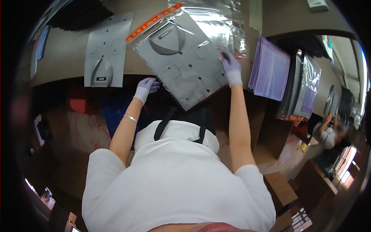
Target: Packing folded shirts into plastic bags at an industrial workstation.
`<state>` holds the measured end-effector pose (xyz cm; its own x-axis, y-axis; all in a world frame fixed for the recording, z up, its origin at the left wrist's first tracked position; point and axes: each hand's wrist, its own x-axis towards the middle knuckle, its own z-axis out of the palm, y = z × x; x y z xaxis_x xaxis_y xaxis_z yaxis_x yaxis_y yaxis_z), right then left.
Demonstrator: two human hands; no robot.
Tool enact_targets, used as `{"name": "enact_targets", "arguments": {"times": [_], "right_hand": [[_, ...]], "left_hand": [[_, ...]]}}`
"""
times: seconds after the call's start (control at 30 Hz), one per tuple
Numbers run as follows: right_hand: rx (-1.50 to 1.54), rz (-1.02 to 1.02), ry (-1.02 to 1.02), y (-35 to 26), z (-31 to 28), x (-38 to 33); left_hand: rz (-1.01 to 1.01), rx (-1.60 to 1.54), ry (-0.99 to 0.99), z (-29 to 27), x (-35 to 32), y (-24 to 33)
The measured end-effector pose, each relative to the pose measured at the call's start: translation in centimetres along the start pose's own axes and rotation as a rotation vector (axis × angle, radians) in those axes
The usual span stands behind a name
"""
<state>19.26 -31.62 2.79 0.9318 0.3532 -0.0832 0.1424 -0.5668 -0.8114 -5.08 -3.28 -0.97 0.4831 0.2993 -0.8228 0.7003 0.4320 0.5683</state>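
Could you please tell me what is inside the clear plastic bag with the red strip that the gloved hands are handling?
Inside the clear plastic bag lies a folded grey shirt, collar, two chest pockets and dark buttons showing. Its back and the table under it are covered. The right hand rests on the bag's edge.

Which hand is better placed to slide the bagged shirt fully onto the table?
Right, probably. The right hand rests on the bagged grey shirt, gripping its right edge. The left hand is at the table edge, near the bag's lower-left side; contact is unclear.
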Motion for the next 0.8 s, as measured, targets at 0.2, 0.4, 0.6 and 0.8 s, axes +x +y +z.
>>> {"name": "enact_targets", "arguments": {"times": [0.2, 0.4, 0.6, 0.8], "right_hand": [[-0.530, 0.123, -0.117, -1.6, 4.7, 7.6], [-0.226, 0.112, -0.186, 3.6, 0.4, -3.9], [0.162, 0.129, -0.152, 0.2, -6.7, -11.3], [-0.106, -0.035, 0.112, -17.9, -17.2, -10.5]], "left_hand": [[0.007, -0.283, 0.104, 1.3, 2.2, -0.9], [0.454, 0.089, 0.088, 2.9, -1.6, -6.0], [0.523, 0.274, -0.209, 4.7, -5.0, -4.4], [0.370, 0.160, -0.535, 10.4, -5.5, 2.4]]}}
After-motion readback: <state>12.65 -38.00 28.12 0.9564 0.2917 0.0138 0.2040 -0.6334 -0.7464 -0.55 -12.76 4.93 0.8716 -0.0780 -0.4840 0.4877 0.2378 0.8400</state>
